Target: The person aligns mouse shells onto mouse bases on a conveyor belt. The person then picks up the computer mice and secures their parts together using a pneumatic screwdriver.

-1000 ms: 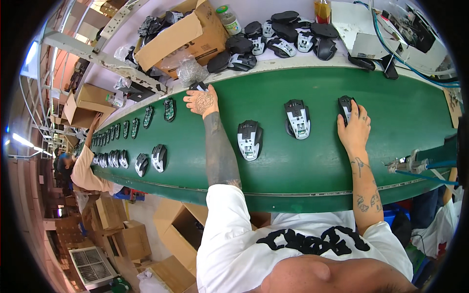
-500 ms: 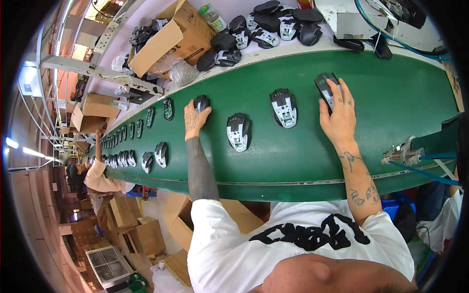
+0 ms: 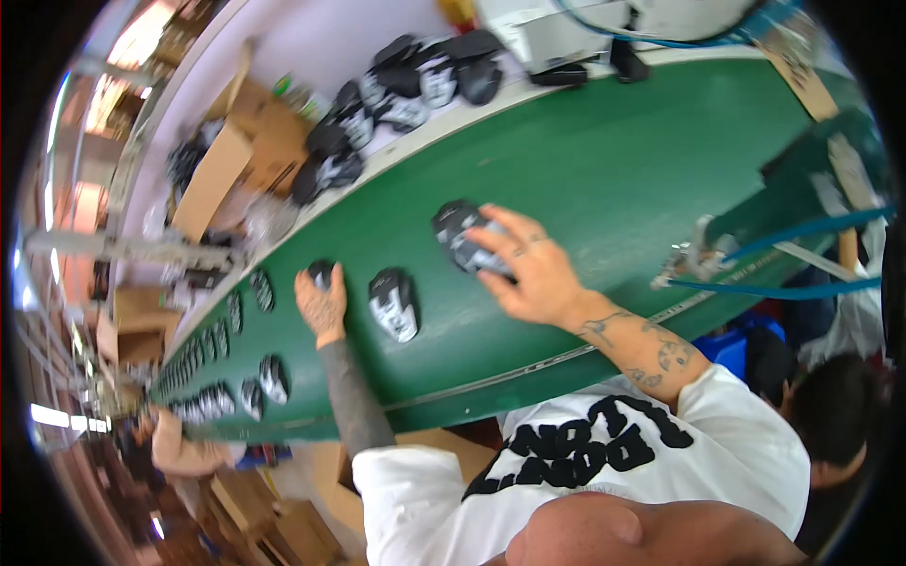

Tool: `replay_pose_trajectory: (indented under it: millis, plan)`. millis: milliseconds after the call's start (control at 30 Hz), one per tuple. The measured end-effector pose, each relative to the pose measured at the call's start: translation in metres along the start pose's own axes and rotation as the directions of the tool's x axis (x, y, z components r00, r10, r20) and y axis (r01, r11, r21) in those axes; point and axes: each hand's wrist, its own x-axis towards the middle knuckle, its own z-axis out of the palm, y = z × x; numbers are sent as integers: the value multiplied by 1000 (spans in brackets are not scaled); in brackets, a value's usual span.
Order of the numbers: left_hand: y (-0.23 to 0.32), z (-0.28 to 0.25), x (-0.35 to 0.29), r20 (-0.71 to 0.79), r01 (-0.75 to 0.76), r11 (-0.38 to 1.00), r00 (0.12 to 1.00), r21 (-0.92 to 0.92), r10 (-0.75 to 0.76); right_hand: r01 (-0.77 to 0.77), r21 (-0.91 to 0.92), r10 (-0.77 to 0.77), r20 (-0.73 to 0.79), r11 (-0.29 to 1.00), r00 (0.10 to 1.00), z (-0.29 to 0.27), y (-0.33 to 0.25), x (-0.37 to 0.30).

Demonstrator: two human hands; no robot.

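On the green conveyor belt (image 3: 566, 156), my left hand (image 3: 324, 307) curls round a dark, rounded computer mouse part (image 3: 323, 272), mostly hidden by the fingers. My right hand (image 3: 533, 269) is farther right, fingers bent over a black-and-grey computer mouse (image 3: 459, 226). Blur and the fingers hide whether a loose cover lies between that palm and the mouse. Between the hands rests an uncovered mouse (image 3: 394, 307) with a black front and a white inner shell, touched by neither hand.
Rows of mouse parts (image 3: 203, 401) and dark boards (image 3: 261, 290) line the belt leftward. Several mouse covers and shells (image 3: 401, 90) lie on the ledge behind, beside a cardboard box (image 3: 269, 141). A metal fixture with blue hoses (image 3: 684, 264) juts in at right. Co-workers are at far left (image 3: 189, 443) and right.
My view has turned, shifting the scene. My right hand has moved left, toward my left hand, and only one uncovered mouse now shows between them. My left hand keeps its hold.
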Motion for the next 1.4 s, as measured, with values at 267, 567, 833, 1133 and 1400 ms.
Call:
replay_pose_trajectory:
  millis: [267, 567, 833, 1133, 1400]
  plan:
    - [27, -21, 63, 176, -38, 976, 981, -216, 77, -91, 172, 71, 122, 981, 990, -7, -7, -12]
    - [111, -76, 7, -214, -83, 877, 977, -473, -23, -27, 96, 20, 72, 995, 997, 15, -18, -13]
    - [218, -149, -139, 410, 347, -249, 869, -904, -279, 274, 392, -358, 160, 878, 920, 41, -67, -33]
    - [-89, -66, 18, 125, 393, 288, 753, -873, -646, -72, 369, -6, 206, 927, 979, 32, -40, -22]
    - [-199, 29, 86, 243, 688, 632, 722, -358, -648, -162, 274, 80, 289, 948, 954, 37, -32, -20]
